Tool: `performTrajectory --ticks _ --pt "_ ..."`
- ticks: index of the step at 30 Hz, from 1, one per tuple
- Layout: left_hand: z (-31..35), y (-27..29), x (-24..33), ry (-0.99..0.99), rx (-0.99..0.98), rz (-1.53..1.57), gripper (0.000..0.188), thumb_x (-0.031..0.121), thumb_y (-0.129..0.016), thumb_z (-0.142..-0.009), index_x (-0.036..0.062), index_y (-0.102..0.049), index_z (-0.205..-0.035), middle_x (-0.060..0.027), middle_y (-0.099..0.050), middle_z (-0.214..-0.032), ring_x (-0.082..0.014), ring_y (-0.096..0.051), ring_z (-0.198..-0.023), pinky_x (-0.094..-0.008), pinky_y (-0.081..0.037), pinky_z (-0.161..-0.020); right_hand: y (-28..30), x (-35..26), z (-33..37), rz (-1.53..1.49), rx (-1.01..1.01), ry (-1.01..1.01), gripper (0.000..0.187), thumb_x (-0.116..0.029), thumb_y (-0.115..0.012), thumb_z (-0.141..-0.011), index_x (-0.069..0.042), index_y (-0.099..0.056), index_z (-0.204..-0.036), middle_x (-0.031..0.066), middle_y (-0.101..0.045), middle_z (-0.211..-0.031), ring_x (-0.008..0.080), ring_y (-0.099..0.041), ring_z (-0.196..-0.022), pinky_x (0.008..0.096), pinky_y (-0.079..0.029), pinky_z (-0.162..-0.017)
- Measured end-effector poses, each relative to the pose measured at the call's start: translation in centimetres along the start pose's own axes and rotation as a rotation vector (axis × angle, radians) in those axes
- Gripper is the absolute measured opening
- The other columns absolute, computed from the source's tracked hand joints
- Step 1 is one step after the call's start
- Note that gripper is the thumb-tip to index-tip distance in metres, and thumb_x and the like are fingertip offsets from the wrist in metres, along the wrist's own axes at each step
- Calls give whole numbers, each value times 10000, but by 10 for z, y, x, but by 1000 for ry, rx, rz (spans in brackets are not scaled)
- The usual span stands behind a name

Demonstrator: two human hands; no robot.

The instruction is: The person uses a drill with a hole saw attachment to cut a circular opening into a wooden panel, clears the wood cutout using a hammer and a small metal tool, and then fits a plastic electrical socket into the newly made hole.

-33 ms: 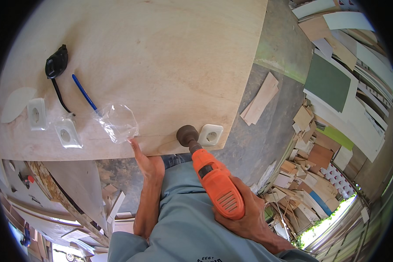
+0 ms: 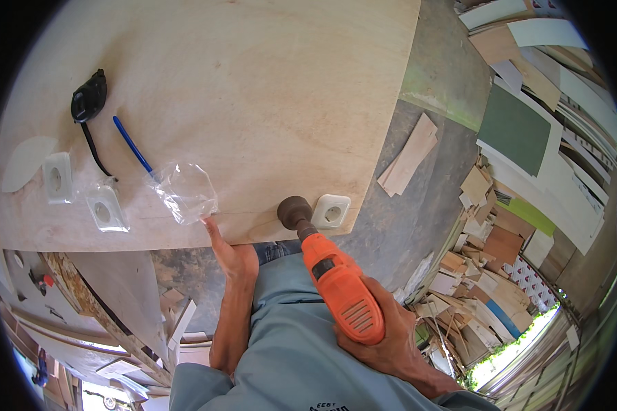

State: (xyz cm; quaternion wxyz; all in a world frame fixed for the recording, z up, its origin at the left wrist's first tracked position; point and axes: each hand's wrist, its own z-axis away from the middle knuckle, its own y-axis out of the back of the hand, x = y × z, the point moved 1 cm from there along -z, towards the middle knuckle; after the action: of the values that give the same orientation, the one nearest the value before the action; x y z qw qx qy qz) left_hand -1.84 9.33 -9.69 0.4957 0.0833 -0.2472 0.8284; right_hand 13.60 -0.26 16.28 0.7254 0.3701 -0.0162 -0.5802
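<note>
My right hand [image 2: 391, 332] is wrapped round an orange power drill [image 2: 341, 288]. The drill carries a dark brown hole saw [image 2: 295, 212], which is over the pale plywood board [image 2: 253, 123] near its front edge. Whether its teeth touch the wood I cannot tell. Just right of the hole saw lies a white wall socket [image 2: 332, 213]. My left hand [image 2: 234, 257] grips the board's front edge, thumb on top, the other fingers hidden below. Its thumb tip meets a clear plastic bag [image 2: 188, 195].
Left on the board are a blue pen-like stick [image 2: 131, 142], a black tape measure [image 2: 89, 98] and two more white sockets, one [image 2: 58, 179] beside the other [image 2: 107, 209]. Wood strips [image 2: 408, 154] lie on the floor. Offcuts [image 2: 487, 274] pile up at right.
</note>
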Motion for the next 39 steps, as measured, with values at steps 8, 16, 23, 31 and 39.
performTrajectory --ticks 8,16,23,31,39 --pt "-1 0 0 -4 18 -3 781 568 -496 -1029 104 -243 -1604 -89 -349 -1598 -282 -337 -1467 -451 -279 -1208 3 -3 -2 41 -22 -10 819 -186 -861 -745 -11 -443 -1426 225 -689 -1115 324 -737 -970 413 -600 -846" --pt "0 0 0 -5 10 -7 758 554 -484 -1038 106 -244 -1601 -90 -358 -1591 -290 -346 -1460 -457 -281 -1206 2 3 -1 19 -11 1 845 -182 -869 -722 -12 -445 -1433 222 -688 -1089 336 -730 -930 424 -597 -807" --pt "-2 2 -1 -28 13 6 742 566 -540 -1009 104 -336 -1553 -90 -433 -1539 -293 -402 -1424 -473 -328 -1186 3 3 -1 23 -12 17 819 -169 -861 -737 -16 -443 -1424 212 -694 -1095 321 -738 -937 412 -603 -821" --pt "-2 0 -1 -22 18 15 723 561 -531 -1014 113 -346 -1551 -81 -441 -1535 -289 -409 -1418 -476 -337 -1178 4 5 -2 35 -20 23 815 -171 -860 -738 -17 -447 -1424 217 -694 -1093 323 -742 -919 414 -605 -807" --pt "-2 2 -2 -35 8 2 757 546 -486 -1039 105 -245 -1606 -89 -343 -1606 -291 -337 -1467 -463 -279 -1206 6 11 -2 30 -25 29 793 -147 -857 -736 -25 -462 -1413 203 -698 -1080 310 -743 -898 404 -603 -781"
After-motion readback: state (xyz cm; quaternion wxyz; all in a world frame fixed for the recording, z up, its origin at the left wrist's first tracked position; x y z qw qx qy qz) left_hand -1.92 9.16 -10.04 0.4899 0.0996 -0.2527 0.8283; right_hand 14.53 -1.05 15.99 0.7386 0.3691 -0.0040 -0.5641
